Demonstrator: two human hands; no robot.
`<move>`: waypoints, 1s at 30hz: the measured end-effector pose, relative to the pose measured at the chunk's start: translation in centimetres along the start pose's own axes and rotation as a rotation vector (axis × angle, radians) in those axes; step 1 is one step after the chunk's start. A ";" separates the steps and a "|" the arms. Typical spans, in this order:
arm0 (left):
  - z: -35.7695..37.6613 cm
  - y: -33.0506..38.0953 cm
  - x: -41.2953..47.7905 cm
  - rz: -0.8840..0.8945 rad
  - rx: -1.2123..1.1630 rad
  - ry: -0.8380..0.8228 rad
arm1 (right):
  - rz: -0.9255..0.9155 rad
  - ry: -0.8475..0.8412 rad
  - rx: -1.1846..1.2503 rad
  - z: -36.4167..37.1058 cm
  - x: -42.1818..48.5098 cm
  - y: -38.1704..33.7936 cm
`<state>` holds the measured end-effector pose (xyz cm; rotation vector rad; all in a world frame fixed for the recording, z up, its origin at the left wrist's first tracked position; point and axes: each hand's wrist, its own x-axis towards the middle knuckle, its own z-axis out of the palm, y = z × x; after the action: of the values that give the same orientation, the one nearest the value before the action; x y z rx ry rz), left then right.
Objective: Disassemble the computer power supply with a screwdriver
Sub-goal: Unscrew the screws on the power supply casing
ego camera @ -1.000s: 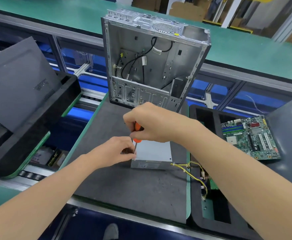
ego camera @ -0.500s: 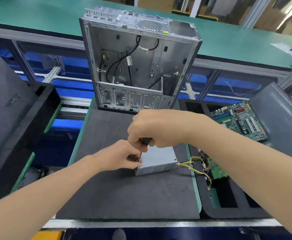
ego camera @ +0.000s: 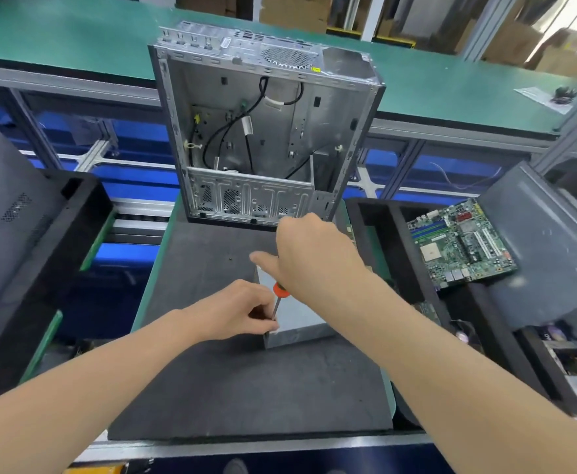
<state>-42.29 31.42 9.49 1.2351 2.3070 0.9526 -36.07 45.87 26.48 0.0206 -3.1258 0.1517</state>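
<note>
A person at a factory bench works on a grey metal power supply (ego camera: 297, 331) lying flat on a dark mat (ego camera: 232, 388), just in front of them and near the mat's middle; the box's left edge runs away from the person toward an open computer case (ego camera: 266, 131), so its long axis appears to point at the case, though the right forearm hides its far and right sides; a short end face is turned toward the camera.

An orange-handled screwdriver (ego camera: 280, 291) stands nearly upright over the box's near left corner, tip down, handle leaning slightly right; the right hand (ego camera: 314, 254) closes over the top of the handle from above, one finger stretched out to the left and blurred; the left hand (ego camera: 242, 311) comes in from the left with fingers curled, fingertips (ego camera: 267, 321) pinched round the bottom of the shaft where it meets the corner.

The case stands upright at the mat's far edge, its open side facing the person, black cables hanging inside; to the right a green motherboard (ego camera: 461, 244) lies tilted in a black foam tray (ego camera: 376, 220); to the left a grey panel (ego camera: 7, 217) leans in another black tray (ego camera: 78, 213); a green bench (ego camera: 75, 35) runs behind.
</note>
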 end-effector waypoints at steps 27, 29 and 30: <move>0.1 0.2 -0.4 0.018 0.014 0.019 | -0.030 -0.067 -0.147 -1.2 -0.5 0.7; -0.1 0.1 -0.4 0.035 0.032 0.010 | -0.156 -0.092 -0.112 -1.2 -0.4 0.8; -0.2 0.1 -0.4 0.049 0.043 0.005 | -0.237 -0.120 -0.104 -1.3 -0.4 0.8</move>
<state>-42.17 31.07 9.73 1.3136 2.3221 0.9280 -35.62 46.77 27.67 0.4124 -3.2102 -0.0150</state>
